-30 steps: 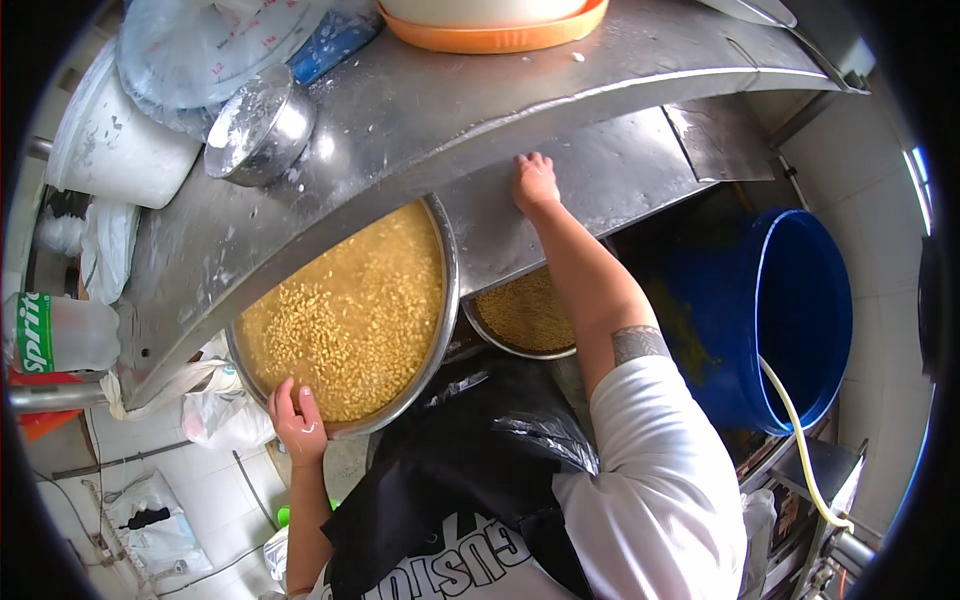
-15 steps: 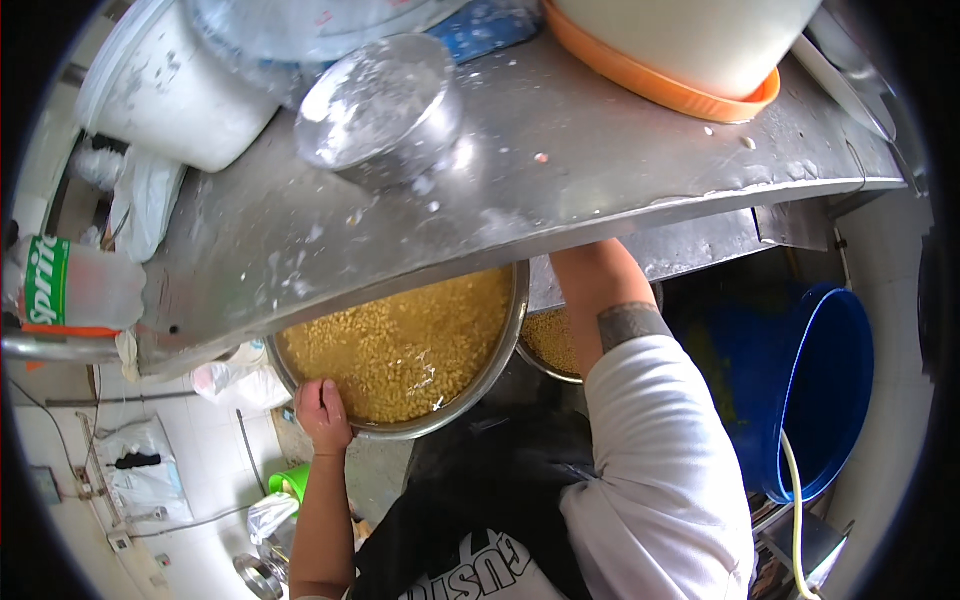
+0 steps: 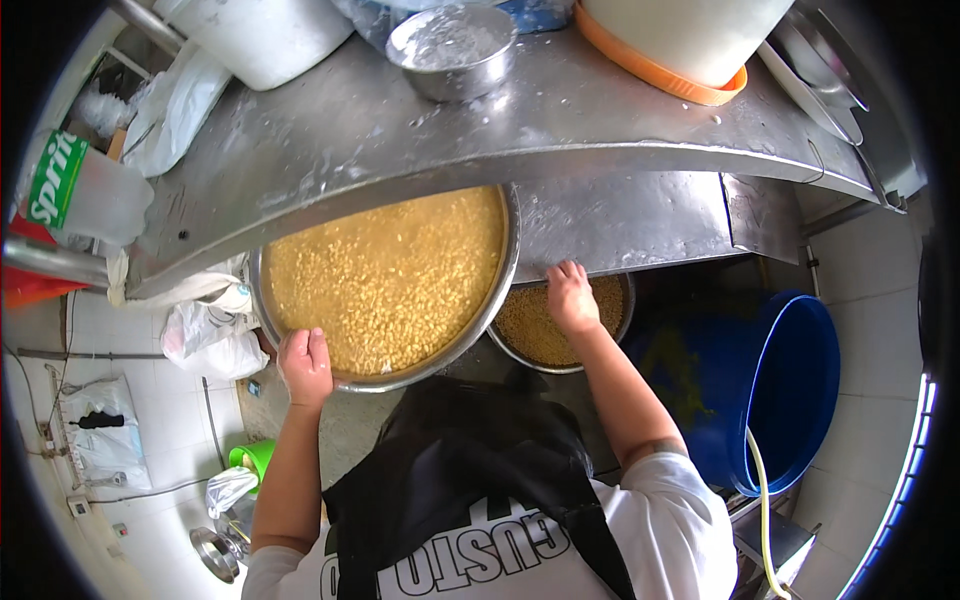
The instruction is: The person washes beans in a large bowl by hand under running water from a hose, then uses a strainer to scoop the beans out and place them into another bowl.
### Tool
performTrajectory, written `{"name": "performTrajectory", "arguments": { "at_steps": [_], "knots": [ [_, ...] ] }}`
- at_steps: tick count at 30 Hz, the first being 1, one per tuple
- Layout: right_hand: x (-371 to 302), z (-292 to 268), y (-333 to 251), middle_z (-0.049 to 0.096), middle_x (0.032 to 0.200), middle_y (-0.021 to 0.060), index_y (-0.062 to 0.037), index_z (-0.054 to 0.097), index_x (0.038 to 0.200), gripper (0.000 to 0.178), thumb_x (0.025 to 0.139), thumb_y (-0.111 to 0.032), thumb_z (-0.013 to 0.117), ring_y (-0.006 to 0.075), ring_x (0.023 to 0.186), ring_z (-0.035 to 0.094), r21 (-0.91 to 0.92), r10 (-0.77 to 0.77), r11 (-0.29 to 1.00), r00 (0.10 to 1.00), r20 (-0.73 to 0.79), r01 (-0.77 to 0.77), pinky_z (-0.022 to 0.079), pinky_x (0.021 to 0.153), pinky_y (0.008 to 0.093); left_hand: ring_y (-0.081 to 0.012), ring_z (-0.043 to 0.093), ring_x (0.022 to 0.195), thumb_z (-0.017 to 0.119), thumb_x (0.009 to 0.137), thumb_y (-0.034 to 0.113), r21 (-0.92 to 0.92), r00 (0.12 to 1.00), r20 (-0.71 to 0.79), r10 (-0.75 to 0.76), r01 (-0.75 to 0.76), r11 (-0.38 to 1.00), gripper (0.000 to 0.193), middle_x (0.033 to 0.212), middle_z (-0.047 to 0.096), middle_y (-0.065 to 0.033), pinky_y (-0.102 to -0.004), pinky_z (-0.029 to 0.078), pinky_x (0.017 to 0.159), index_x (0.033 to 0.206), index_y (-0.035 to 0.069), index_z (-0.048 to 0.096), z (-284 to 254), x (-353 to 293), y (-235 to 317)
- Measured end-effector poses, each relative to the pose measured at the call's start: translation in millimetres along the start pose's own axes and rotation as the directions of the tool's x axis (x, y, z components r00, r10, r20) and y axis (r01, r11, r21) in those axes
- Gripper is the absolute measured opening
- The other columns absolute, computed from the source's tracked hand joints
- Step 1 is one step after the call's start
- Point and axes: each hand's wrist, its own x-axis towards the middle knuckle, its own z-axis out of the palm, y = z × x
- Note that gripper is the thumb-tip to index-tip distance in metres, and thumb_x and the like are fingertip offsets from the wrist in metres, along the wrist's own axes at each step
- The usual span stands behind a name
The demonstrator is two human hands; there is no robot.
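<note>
A wide metal basin (image 3: 510,240) full of pale yellow beans (image 3: 400,290) in cloudy liquid sits partly under the upper metal shelf. My left hand (image 3: 306,366) is closed over its near left rim, thumb on top. To the right, my right hand (image 3: 571,298) hangs above a smaller metal basin (image 3: 552,369) that also holds yellowish beans (image 3: 530,325). The right fingers are curled together, and whatever may be inside them is hidden. That hand covers part of the smaller basin and is apart from the big one.
Overhead juts a metal shelf (image 3: 560,125) with a floury metal bowl (image 3: 455,75) and a white tub (image 3: 275,45). A lower metal surface (image 3: 640,220) lies behind the basins. At right stands a blue barrel (image 3: 745,400) with a hose (image 3: 763,500); a plastic bottle (image 3: 90,190) is at far left.
My right hand, hidden under the shelf before, has drawn back toward me and shows above the smaller basin. My left hand keeps its hold on the rim. The whole view has shifted.
</note>
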Motion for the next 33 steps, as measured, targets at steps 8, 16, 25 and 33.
{"name": "performTrajectory", "arguments": {
  "at_steps": [8, 16, 25, 33],
  "knots": [
    [-71, 20, 76, 0.067, 0.118, 0.0183, -0.0033, 0.070, 0.106, 0.022, 0.086, -0.005, 0.062, 0.0378, 0.116, 0.061, 0.009, 0.159, 0.987, 0.983, -0.093, -0.159, 0.051, 0.099, 0.0457, -0.0433, 0.053, 0.067, 0.066, 0.094, 0.011, -0.017, 0.996, -0.002, 0.092, -0.092, 0.996, 0.031, 0.070, 0.054, -0.0200, -0.0521, 0.041, 0.063, 0.069, 0.001, 0.049, -2, 2, 1],
    [-70, -40, -47, 0.072, 0.093, 0.0156, -0.0007, 0.071, 0.112, 0.024, 0.097, -0.018, 0.066, 0.0284, 0.091, 0.071, 0.441, 0.456, 0.828, 0.873, -0.175, -0.345, 0.056, 0.081, 0.0409, -0.0396, 0.052, 0.065, 0.067, 0.091, 0.004, -0.214, 0.979, 0.030, 0.200, -0.189, 0.958, 0.029, 0.068, 0.052, -0.0173, -0.0494, 0.041, 0.061, 0.069, 0.003, 0.048, -19, 1, -14],
    [-73, -48, -235, 0.062, 0.120, 0.0146, -0.0129, -0.012, 0.164, 0.094, 0.106, -0.020, 0.062, 0.0167, 0.092, 0.066, 0.937, 0.342, 0.235, 0.925, 0.169, -0.258, 0.058, 0.073, 0.0297, -0.0402, 0.052, 0.065, 0.066, 0.090, 0.007, -0.230, 0.934, -0.006, 0.357, -0.349, 0.908, 0.028, 0.067, 0.051, -0.0177, -0.0490, 0.041, 0.061, 0.069, 0.003, 0.048, -39, 53, -84],
    [-57, -49, -253, 0.061, 0.108, 0.0151, -0.0223, -0.013, 0.164, 0.103, 0.094, 0.002, 0.058, 0.0153, 0.067, 0.061, 0.939, 0.430, 0.151, 0.876, 0.219, -0.308, 0.051, 0.044, 0.0265, -0.0397, 0.055, 0.063, 0.068, 0.091, 0.012, -0.275, 0.896, 0.051, 0.441, -0.411, 0.869, 0.033, 0.061, 0.053, -0.0162, -0.0476, 0.045, 0.066, 0.064, 0.004, 0.050, -36, 70, -100]
  ]
}}
